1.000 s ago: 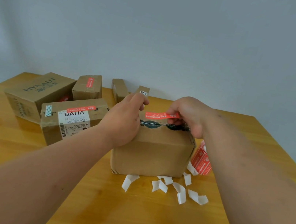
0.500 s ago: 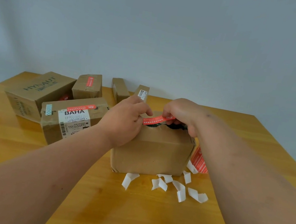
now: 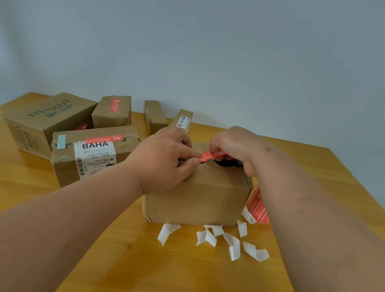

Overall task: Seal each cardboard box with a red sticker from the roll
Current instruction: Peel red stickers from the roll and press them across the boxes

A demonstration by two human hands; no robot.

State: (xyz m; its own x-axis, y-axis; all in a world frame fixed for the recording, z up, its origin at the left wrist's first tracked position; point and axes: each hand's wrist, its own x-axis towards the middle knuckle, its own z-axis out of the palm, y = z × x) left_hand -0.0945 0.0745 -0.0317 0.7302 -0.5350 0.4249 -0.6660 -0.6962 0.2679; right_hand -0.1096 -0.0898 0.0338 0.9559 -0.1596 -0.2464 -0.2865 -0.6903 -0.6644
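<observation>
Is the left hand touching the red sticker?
Touching. The head view shows the left hand's fingertips pinching the near end of the red sticker on the box top; the right hand holds the other end.

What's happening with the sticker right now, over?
Left hand and right hand both pinch the red sticker over the front box top seam. Not pressed flat yet. Nothing blocking; backing scraps lie in front.

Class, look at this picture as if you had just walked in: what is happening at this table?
A person is sealing a cardboard box on a wooden table. The left hand and the right hand each pinch an end of a red sticker at the box's top seam. The sticker roll stands beside the box, white backing strips lie before it, and stickered boxes wait at the left.
</observation>
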